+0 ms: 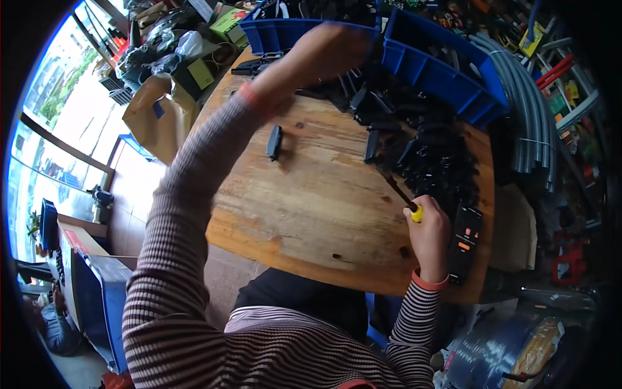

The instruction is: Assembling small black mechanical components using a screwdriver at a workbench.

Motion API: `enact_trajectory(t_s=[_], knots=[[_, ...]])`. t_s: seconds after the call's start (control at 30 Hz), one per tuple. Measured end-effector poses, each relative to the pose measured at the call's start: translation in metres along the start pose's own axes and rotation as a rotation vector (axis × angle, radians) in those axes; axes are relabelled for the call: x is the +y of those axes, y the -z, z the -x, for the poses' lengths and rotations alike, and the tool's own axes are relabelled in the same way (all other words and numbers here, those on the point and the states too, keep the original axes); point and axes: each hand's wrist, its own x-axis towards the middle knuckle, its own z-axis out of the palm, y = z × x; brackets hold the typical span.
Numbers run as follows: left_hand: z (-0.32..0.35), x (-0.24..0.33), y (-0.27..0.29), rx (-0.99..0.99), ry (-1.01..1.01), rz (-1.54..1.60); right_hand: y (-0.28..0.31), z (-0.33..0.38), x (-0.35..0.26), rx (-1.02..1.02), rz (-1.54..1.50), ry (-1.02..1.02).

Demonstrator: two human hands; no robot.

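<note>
My right hand (430, 228) is closed round the yellow handle of a screwdriver (416, 212). Its dark shaft slants up and left over the wooden table (311, 194). Stretched far forward, my left hand (334, 52) is over the front of a blue bin (259, 40) full of black parts; motion blur smears its fingers. One small black plastic part (275, 142) lies apart on the left of the tabletop. A big heap of similar black parts (427, 152) covers the table's right side, just beyond the screwdriver tip.
A second blue bin (447, 81) stands at the far right. Beside my right hand lies a phone (465, 240) with a lit screen. Coils of grey hose (525, 110) hang past the table's right edge. Left of the table are a brown paper bag (146, 110) and a grey-blue crate (113, 285).
</note>
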Motion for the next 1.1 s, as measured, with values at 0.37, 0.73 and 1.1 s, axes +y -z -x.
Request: enact_trajectory(t_s=[0.37,0.73,1.1], knots=[[0.137,0.157,0.051,-0.23,0.481,0.444,-0.015,-0.007,-0.023,0.062,-0.203,0.114],[0.103,0.182,0.07,-0.253,0.499,0.687,-0.038,-0.029,-0.053,0.022,-0.356,0.093],[0.12,0.194,0.075,-0.166,0.533,1.134,-0.055,-0.041,-0.06,-0.004,-0.226,0.138]])
